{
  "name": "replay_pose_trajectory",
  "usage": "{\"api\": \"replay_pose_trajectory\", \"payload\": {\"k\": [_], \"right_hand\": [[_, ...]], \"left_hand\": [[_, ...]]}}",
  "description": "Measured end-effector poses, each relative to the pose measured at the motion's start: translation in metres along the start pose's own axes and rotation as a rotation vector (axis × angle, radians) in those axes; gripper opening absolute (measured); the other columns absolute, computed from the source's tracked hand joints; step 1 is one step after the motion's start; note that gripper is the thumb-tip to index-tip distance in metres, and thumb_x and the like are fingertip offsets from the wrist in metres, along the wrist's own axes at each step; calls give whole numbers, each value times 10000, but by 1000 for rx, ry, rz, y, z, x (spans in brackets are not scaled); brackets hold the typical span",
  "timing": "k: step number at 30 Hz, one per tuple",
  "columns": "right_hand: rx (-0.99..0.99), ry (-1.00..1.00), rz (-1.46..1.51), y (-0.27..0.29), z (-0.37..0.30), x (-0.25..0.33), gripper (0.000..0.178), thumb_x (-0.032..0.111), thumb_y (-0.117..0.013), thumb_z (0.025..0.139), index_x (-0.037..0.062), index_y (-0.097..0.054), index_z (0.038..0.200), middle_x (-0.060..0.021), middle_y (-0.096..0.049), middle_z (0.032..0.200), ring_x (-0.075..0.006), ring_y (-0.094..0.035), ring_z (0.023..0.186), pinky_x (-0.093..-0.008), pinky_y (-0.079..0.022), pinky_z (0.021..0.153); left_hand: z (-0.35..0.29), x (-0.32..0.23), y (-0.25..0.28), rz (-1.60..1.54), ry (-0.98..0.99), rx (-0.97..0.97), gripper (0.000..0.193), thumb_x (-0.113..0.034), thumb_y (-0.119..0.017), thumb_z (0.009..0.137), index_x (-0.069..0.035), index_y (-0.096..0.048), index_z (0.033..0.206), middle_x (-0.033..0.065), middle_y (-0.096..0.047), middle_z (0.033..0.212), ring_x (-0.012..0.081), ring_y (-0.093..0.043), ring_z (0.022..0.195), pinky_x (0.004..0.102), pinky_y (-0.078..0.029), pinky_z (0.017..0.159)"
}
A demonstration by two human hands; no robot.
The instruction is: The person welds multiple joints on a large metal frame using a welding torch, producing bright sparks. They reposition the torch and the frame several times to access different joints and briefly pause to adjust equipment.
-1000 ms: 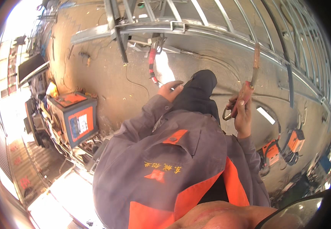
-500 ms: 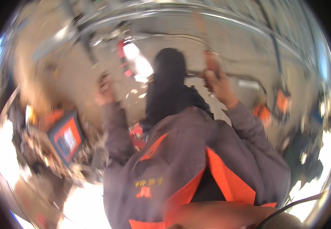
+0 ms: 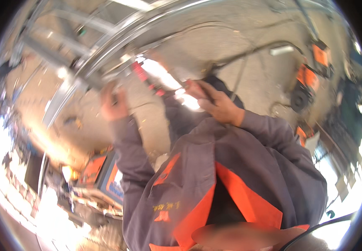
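My right hand [image 3: 222, 106] is wrapped round a red-handled tool [image 3: 196, 90], in front of my body. The tool's far end is smeared and lost in glare, so its kind does not show. My left hand [image 3: 115, 102] is raised to the left, its fingers curled round something small and dark that blur hides. Just beyond that hand runs a grey metal frame [image 3: 101, 56]. Between my hands, on the floor, lies a long red object [image 3: 140, 73] beside a very bright patch.
Orange-and-black machines [image 3: 307, 79] stand on the right, with dark cables [image 3: 252, 51] across the concrete floor [image 3: 227, 37]. A white block [image 3: 281, 50] lies near them. At lower left is a dark box with an orange panel [image 3: 94, 169]. Strong sunlight washes out both sides.
My view has swung, so the metal frame now lies close to my left hand. My right hand has come inward and lower with the red-handled tool, toward the bright patch.
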State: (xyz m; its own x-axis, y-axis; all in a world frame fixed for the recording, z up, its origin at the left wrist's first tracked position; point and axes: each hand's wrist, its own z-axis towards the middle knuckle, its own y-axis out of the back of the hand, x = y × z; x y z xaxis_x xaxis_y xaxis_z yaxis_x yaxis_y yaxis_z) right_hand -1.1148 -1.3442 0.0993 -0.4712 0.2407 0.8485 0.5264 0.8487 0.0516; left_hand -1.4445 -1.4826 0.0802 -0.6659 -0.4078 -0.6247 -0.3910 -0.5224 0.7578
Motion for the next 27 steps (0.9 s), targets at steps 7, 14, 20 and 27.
{"api": "replay_pose_trajectory", "payload": {"k": [7, 14, 20, 27], "right_hand": [[236, -78, 431, -163, 103, 41, 653, 445, -575, 1051, 97, -405, 1577, -36, -624, 934, -108, -560, 757, -285, -485, 683], [212, 309, 347, -276, 140, 117, 670, 497, -598, 1021, 93, -439, 1531, -219, -686, 1190, -357, -712, 974, -434, -538, 898], [387, 501, 427, -275, 114, 179, 733, 493, -604, 982, 50, -371, 1517, -249, -707, 985, -445, -703, 881, -512, -558, 760], [176, 293, 259, -223, 112, 109, 789, 599, -557, 973, 84, -366, 1540, -301, -681, 1193, -470, -657, 1112, -498, -507, 974]], "left_hand": [[19, 83, 40, -71, -335, 237, 157, -216, -687, 927, -62, -718, 938, 102, -729, 1100, 325, -666, 1025, 462, -474, 965], [-37, 196, 13, -279, 208, -118, 242, -258, -622, 976, -34, -713, 973, 156, -727, 1055, 322, -667, 996, 462, -502, 918], [-67, 206, 5, -201, 489, -119, 279, -283, -611, 985, -28, -721, 1002, 166, -727, 1082, 326, -665, 1014, 458, -497, 937], [-51, 173, 0, -235, 484, -132, 323, -312, -598, 994, -20, -730, 1036, 178, -726, 1115, 331, -664, 1036, 455, -490, 960]]}}
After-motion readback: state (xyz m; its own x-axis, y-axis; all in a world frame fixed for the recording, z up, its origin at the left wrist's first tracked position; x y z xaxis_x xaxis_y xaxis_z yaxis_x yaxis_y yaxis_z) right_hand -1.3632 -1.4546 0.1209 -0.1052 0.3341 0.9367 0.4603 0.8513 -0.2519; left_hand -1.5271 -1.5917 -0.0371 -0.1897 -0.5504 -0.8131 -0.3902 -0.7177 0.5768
